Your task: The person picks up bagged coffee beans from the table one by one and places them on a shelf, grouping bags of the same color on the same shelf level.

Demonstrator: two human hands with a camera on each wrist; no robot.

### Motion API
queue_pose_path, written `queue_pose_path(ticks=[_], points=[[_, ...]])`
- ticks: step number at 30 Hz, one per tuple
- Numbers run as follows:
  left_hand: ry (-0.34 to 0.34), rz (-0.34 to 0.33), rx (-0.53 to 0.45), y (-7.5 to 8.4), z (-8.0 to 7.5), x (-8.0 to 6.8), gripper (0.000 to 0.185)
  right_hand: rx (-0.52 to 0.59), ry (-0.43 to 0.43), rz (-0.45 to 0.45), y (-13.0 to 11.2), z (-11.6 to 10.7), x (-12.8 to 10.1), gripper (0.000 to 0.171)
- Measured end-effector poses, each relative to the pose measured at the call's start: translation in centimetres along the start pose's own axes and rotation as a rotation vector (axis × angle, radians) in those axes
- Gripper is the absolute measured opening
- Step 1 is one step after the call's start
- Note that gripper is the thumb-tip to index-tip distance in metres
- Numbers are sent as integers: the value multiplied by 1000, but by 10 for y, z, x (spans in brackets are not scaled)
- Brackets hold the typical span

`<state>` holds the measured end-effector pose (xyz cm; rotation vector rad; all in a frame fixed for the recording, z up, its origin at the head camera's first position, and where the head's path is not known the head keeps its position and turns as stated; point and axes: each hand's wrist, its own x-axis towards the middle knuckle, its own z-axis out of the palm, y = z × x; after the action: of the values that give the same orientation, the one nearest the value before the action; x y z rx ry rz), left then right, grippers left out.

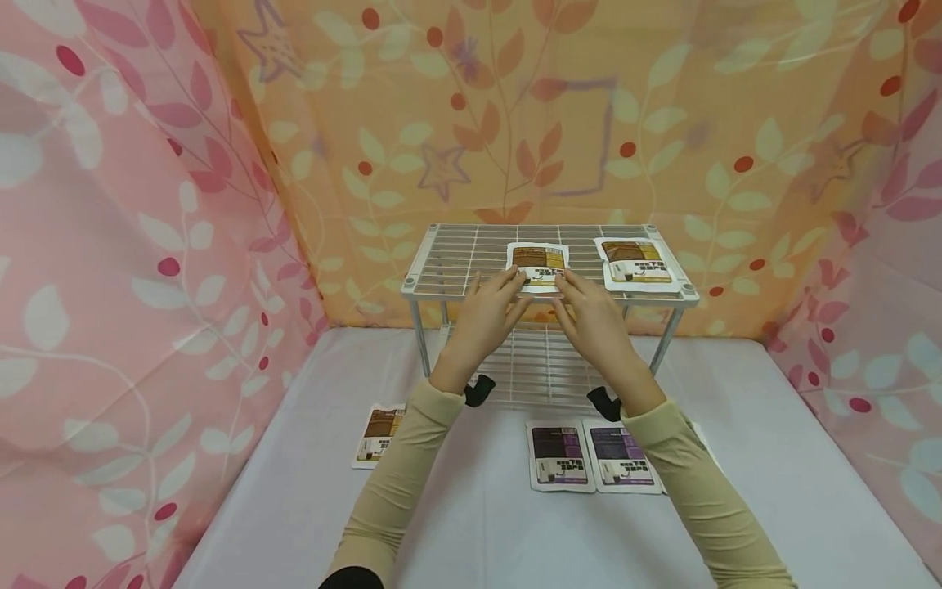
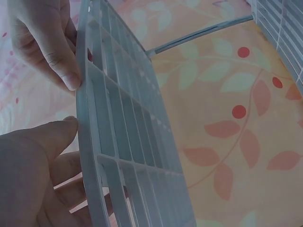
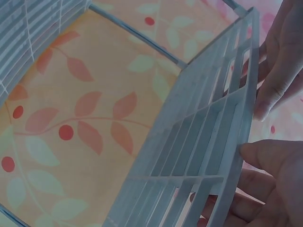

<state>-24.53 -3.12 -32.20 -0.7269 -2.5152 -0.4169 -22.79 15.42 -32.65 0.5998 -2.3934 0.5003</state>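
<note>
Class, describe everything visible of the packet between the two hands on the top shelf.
The packet is a flat, roughly rectangular pouch with a white border, plastic-looking, its panel brown and yellow above and white below, with dark print too small to read. It lies face up on the white wire top shelf, near the front edge, left of another packet. The left hand and right hand appear to touch its near corners.

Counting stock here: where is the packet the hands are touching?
In the head view, that packet lies near the front of the rack's top shelf, left of another packet, with left hand and right hand at its near corners.
</note>
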Motion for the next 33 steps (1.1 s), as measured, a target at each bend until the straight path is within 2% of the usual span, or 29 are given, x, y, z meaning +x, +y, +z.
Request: queue_pose_path(ticks=[7,12,16,23,30,33], points=[[-53,-13,44,1,-1,4,52,-7,-35,11,0,-1,1,46],[-51,-9,69,1,-2,4,53,-2,-44,20,-1,-1,2,48],[-41,-9,53,2,-2,2,53,2,-27,27,-2,0,0,48],[34,4,-2,-2,1,-7,50,12,34,1,-5,7,-7,48],[123,65,-4,-4,3,-17,47,63,141,-37,-9,15,-15,45],[169,90,-33,-3,3,-22,45,82,176,-59,-11,20,-19,44]])
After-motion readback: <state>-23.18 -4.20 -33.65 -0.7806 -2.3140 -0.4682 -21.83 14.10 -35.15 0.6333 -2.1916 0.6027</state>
